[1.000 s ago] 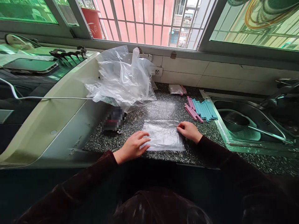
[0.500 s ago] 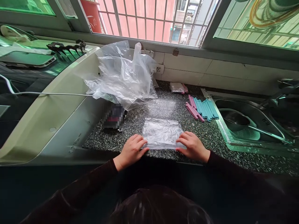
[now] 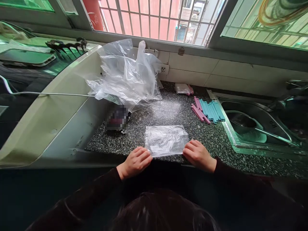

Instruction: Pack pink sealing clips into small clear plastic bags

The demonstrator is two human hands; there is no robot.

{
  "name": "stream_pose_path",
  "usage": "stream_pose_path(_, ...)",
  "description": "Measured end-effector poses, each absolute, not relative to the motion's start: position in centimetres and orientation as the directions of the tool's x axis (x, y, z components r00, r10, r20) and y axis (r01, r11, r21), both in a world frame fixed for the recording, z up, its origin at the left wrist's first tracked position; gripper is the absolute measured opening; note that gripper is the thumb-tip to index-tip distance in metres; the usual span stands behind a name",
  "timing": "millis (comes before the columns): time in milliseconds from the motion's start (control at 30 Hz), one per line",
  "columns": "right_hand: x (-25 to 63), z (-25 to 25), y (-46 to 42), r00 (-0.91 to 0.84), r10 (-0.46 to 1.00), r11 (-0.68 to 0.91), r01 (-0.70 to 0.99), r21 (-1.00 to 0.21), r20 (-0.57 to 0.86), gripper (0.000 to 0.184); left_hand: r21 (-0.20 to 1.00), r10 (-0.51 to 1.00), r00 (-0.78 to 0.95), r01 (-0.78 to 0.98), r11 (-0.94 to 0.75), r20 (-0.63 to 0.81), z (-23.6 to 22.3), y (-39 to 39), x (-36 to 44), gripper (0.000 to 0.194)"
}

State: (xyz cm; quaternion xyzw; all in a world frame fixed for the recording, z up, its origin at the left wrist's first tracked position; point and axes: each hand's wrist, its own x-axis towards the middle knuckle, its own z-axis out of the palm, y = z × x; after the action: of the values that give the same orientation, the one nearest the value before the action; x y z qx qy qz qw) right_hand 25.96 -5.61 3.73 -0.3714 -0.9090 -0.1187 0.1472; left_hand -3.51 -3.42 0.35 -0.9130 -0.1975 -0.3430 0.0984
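Note:
A clear plastic bag (image 3: pixel 166 138) lies flat and slightly wrinkled on the speckled countertop (image 3: pixel 134 138), close to its front edge. My left hand (image 3: pixel 137 161) pinches the bag's near left corner, its fingers closed together. At the near right corner my right hand (image 3: pixel 199 155) grips the bag the same way, thumb hidden beneath the fingers. Beyond the bag, to the right, lie several blue-green strips (image 3: pixel 213 110) beside a few pink strips (image 3: pixel 200 113).
A heap of large clear plastic bags (image 3: pixel 130 75) fills the back left. In front of it sits a blurred dark object (image 3: pixel 117 118). A small clear packet (image 3: pixel 182 89) lies by the wall. On the right is a sink (image 3: pixel 271 118) holding a pan (image 3: pixel 240 121).
Both hands have shifted slightly toward me, and their fingers have closed on the bag's near corners. The bag has slid a little nearer and lies flatter and wider.

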Motion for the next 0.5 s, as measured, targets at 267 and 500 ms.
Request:
stream_pose_path(267,25.9,3.5,-6.1,-0.670,0.637,0.711,0.702,0.046,0.382,0.017,0.081,0.484,0.598,0.573,-0.816,0.639,-0.4,-3.8,-3.3,0.028)
stream_pose_path(500,24.5,3.4,-5.9,-0.704,0.590,0.744,0.664,0.070,0.396,0.015,0.119,0.471,0.632,0.517,-0.848,0.615,-0.5,-4.2,-3.2,0.005)
